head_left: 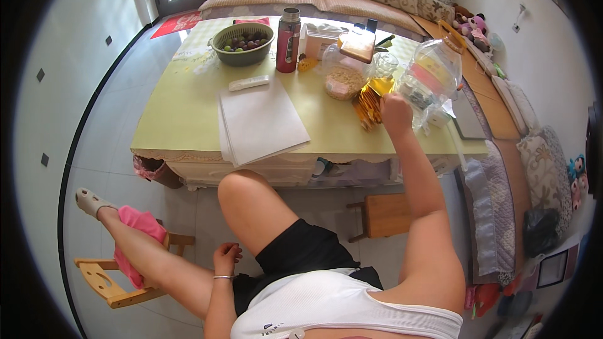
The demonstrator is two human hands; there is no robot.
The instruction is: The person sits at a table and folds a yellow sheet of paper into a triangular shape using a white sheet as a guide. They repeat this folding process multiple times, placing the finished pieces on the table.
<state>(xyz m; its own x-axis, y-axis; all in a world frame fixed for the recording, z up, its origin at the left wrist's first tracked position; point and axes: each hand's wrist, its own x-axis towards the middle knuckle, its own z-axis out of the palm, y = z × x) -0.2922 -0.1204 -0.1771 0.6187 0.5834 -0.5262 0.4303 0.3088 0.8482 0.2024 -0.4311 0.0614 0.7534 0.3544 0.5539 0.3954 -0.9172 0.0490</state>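
Note:
My right hand [397, 115] reaches over the table's right part, its fingers closed at the edge of a shiny gold foil piece [381, 85]. Just left of it lies a pile of gold foil strips [367, 108]. Beside the pile stands a clear round tub of pale flakes or nuts [343, 83]. To the hand's right is a large clear plastic jug [433, 70] with a yellow handle. My left hand [227, 258], with a bracelet at the wrist, rests low by my thigh; its fingers curl loosely with a little space between them, and nothing shows in them.
White paper sheets [260, 119] lie on the yellow-covered table [169, 116], with a white case above them. Farther back stand a green basket of fruit [242, 44], a red thermos [288, 41] and a propped phone [358, 45]. Wooden stools [384, 215] are on the floor.

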